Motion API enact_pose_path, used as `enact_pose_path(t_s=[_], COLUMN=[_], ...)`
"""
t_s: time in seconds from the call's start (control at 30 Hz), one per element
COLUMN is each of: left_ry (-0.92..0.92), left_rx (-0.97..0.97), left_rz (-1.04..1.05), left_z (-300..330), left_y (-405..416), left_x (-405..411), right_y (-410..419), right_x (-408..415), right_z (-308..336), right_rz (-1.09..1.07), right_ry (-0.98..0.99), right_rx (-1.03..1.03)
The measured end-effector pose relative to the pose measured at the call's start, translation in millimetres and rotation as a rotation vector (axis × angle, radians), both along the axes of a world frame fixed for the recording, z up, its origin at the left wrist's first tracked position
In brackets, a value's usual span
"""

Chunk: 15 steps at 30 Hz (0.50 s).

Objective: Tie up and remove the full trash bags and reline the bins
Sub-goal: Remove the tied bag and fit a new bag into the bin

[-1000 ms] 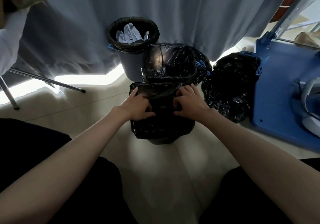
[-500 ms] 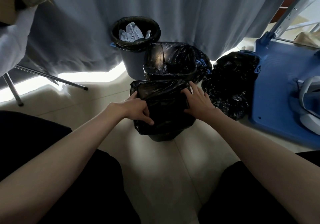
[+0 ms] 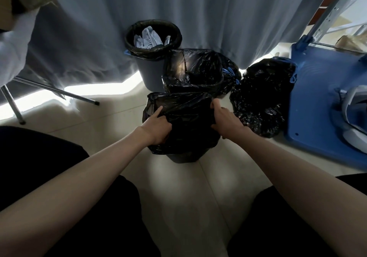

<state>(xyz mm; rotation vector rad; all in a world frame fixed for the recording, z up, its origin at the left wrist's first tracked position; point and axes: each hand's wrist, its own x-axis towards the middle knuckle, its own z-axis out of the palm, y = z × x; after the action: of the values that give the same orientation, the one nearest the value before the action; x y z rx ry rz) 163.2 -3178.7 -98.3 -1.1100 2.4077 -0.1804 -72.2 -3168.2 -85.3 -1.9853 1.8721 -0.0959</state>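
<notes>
Black crinkled plastic liner (image 3: 184, 117) over near grey bin (image 3: 183, 158); left hand (image 3: 156, 126) and right hand (image 3: 226, 120) each grip liner's opposite edges, fingers curled.

The room is dim; daylight spills in hard under the hem of the long grey fabric curtain (image 3: 198, 18), blowing out the pale tiled floor (image 3: 99, 90) just below it. Black plastic nearby glints faintly. Edges bow outward and darken, slightly soft.
</notes>
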Motion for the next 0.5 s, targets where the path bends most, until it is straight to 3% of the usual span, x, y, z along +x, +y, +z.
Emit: enact_pose_path(t_s=[0.1,0.2,0.37,0.43,0.5], left_ry=[0.102,0.284,0.246,0.43,0.625], left_rx=[0.025,0.027,0.123,0.126,-0.01], left_rz=[0.024,0.075,0.199,0.241,0.266], left_z=[2.9,20.5,14.7,9.1,9.2], left_y=[-9.8,-26.7,-18.9,-17.5,-22.6], left_x=[3.9,17.1,31.4,36.4,39.6], right_y=[-2.3,-4.5,-6.6,-7.5,-8.8], right_x=[-1.8,-3.5,-4.2,0.2,5.0], right_z=[0.6,0.4,-6.8,-8.7,-8.9], right_rz=[0.004,-0.043,-0.012,-0.032,-0.058], right_ry=[-0.008,-0.036,0.0,-0.005,-0.007], right_rx=[-0.006,-0.143,-0.117,-0.089,-0.105])
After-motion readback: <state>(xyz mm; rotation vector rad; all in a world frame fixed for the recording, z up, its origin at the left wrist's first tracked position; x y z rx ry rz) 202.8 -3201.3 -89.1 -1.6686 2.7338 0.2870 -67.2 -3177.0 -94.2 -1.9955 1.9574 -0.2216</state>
